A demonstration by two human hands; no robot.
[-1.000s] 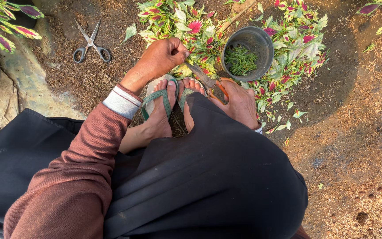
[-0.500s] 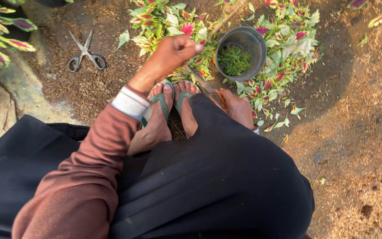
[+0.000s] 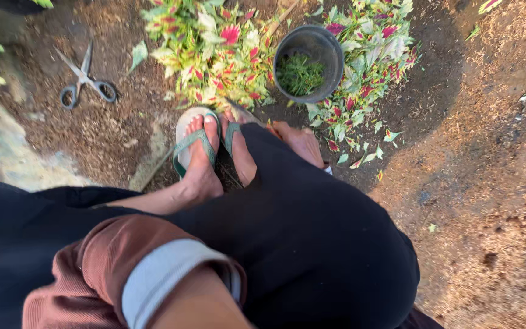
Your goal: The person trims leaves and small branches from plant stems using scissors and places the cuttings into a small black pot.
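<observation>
I am squatting over bare soil, my feet in green flip-flops [image 3: 197, 144]. Only my left forearm and its brown sleeve [image 3: 153, 277] show at the bottom edge; the left hand itself is out of the picture. My right hand [image 3: 299, 143] lies low beside my right foot, half hidden behind my black-clad knee, and I cannot tell whether it holds anything. Just beyond it stands a small black pot [image 3: 330, 58] with green sprigs inside. Red, yellow and green leafy cuttings [image 3: 214, 55] are heaped around the pot.
Grey-handled scissors [image 3: 83, 79] lie open on the soil at the upper left. A flat pale stone [image 3: 7, 152] sits at the left. Dry brown earth [image 3: 488, 201] spreads to the right, with a few scattered leaves.
My left hand has drawn back from the leaf pile toward me and left the view. The camera has tilted down slightly. My right hand has stayed by my foot.
</observation>
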